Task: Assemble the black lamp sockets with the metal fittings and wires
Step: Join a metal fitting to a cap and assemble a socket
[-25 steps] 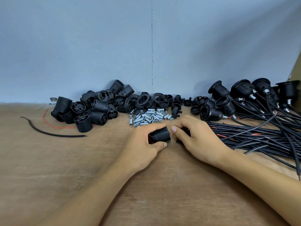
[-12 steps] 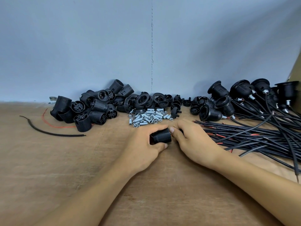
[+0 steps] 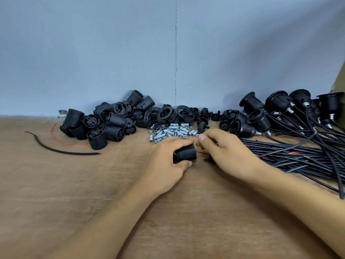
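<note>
My left hand (image 3: 166, 161) grips a black threaded socket body (image 3: 185, 153) lying on its side on the wooden table (image 3: 74, 193). A thin red wire (image 3: 202, 152) comes out of its right end. My right hand (image 3: 224, 154) is just right of the socket, fingers curled over a small black part (image 3: 208, 160) that is mostly hidden beneath it. A heap of small metal fittings (image 3: 171, 132) lies just behind both hands.
Loose black socket bodies (image 3: 104, 126) are piled at the back left, rings and caps (image 3: 186, 114) at the back centre. Assembled sockets with black wires (image 3: 298, 146) spread across the right. A loose black wire (image 3: 61, 149) and a loose red wire (image 3: 65, 142) lie at the left.
My right hand has drawn a little to the right, away from the socket, and the red wire now shows in the gap. My left hand keeps its grip on the socket.
</note>
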A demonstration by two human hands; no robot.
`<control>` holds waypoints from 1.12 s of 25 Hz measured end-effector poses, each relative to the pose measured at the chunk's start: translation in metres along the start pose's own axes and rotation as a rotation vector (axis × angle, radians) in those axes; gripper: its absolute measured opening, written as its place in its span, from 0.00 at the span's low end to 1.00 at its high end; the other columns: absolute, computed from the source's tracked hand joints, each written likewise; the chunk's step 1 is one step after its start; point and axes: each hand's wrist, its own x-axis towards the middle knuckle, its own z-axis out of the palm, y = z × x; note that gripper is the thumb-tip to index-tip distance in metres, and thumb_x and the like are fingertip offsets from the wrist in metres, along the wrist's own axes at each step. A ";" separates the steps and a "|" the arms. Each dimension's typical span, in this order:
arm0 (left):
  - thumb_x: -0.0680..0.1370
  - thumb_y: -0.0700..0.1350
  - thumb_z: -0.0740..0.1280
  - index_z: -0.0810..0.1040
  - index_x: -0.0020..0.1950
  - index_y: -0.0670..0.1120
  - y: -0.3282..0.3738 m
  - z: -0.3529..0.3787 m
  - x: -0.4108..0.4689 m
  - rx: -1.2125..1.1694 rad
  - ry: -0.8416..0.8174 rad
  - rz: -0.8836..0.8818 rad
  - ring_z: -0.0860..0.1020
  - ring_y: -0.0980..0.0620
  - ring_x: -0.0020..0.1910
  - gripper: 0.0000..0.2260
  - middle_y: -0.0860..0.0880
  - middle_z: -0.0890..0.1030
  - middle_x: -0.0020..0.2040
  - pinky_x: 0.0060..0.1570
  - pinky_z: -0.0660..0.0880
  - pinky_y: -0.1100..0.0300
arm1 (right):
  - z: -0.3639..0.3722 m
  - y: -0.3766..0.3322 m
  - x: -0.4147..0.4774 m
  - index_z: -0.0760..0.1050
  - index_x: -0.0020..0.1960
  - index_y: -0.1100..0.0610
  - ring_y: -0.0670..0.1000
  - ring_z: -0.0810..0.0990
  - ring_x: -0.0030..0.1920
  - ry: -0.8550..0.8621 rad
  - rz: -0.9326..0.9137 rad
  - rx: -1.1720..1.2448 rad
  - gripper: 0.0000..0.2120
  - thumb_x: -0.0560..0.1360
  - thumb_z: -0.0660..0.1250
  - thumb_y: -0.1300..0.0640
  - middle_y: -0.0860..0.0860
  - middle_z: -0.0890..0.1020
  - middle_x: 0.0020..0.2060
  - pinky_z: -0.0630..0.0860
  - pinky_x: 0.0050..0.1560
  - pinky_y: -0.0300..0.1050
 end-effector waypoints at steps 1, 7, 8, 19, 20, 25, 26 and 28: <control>0.72 0.42 0.78 0.80 0.67 0.57 -0.001 -0.001 0.000 -0.003 0.009 -0.015 0.76 0.61 0.59 0.25 0.61 0.77 0.58 0.65 0.70 0.64 | -0.009 0.002 0.004 0.78 0.52 0.50 0.39 0.77 0.47 -0.038 0.017 0.023 0.09 0.82 0.61 0.48 0.44 0.80 0.46 0.72 0.49 0.37; 0.71 0.46 0.79 0.78 0.62 0.59 -0.004 -0.005 0.002 -0.219 0.018 -0.197 0.81 0.62 0.50 0.22 0.60 0.83 0.54 0.58 0.77 0.60 | -0.056 0.024 0.010 0.77 0.59 0.43 0.36 0.78 0.53 -0.484 0.078 -0.088 0.20 0.69 0.77 0.44 0.38 0.81 0.50 0.74 0.58 0.35; 0.71 0.46 0.79 0.79 0.59 0.60 -0.004 -0.005 0.002 -0.240 0.015 -0.207 0.81 0.60 0.49 0.20 0.60 0.84 0.52 0.57 0.78 0.58 | -0.055 0.027 0.010 0.79 0.56 0.43 0.38 0.79 0.51 -0.498 0.031 -0.099 0.14 0.71 0.77 0.47 0.39 0.82 0.48 0.74 0.57 0.38; 0.71 0.37 0.78 0.82 0.55 0.64 0.000 -0.012 -0.001 -0.311 -0.065 -0.102 0.83 0.58 0.52 0.23 0.59 0.86 0.51 0.52 0.76 0.67 | -0.038 0.020 0.002 0.73 0.65 0.30 0.48 0.77 0.47 -0.437 -0.206 -0.012 0.19 0.81 0.66 0.53 0.46 0.81 0.47 0.74 0.51 0.43; 0.71 0.36 0.77 0.82 0.55 0.63 0.001 -0.012 -0.001 -0.324 -0.069 -0.095 0.83 0.57 0.52 0.23 0.58 0.86 0.52 0.53 0.77 0.65 | -0.034 0.021 0.002 0.71 0.69 0.33 0.49 0.77 0.47 -0.401 -0.218 -0.021 0.21 0.81 0.66 0.52 0.47 0.81 0.49 0.74 0.49 0.41; 0.65 0.56 0.77 0.79 0.55 0.62 0.006 -0.010 -0.003 -0.297 -0.045 -0.118 0.82 0.58 0.52 0.20 0.58 0.85 0.51 0.55 0.78 0.61 | -0.017 0.017 -0.003 0.73 0.71 0.44 0.46 0.76 0.46 -0.230 -0.284 -0.056 0.21 0.79 0.69 0.53 0.48 0.79 0.47 0.73 0.47 0.39; 0.63 0.60 0.76 0.78 0.54 0.61 0.008 -0.009 -0.003 -0.268 -0.035 -0.121 0.82 0.59 0.52 0.21 0.58 0.84 0.51 0.54 0.77 0.63 | -0.014 0.016 -0.005 0.75 0.69 0.47 0.46 0.76 0.46 -0.181 -0.301 -0.060 0.20 0.78 0.70 0.54 0.47 0.79 0.46 0.74 0.48 0.41; 0.64 0.65 0.73 0.77 0.55 0.61 0.010 -0.005 -0.004 -0.209 -0.019 -0.098 0.80 0.62 0.53 0.22 0.59 0.81 0.53 0.54 0.76 0.64 | -0.008 0.011 -0.009 0.78 0.66 0.49 0.45 0.77 0.47 -0.086 -0.320 -0.048 0.18 0.76 0.71 0.56 0.45 0.80 0.45 0.75 0.50 0.42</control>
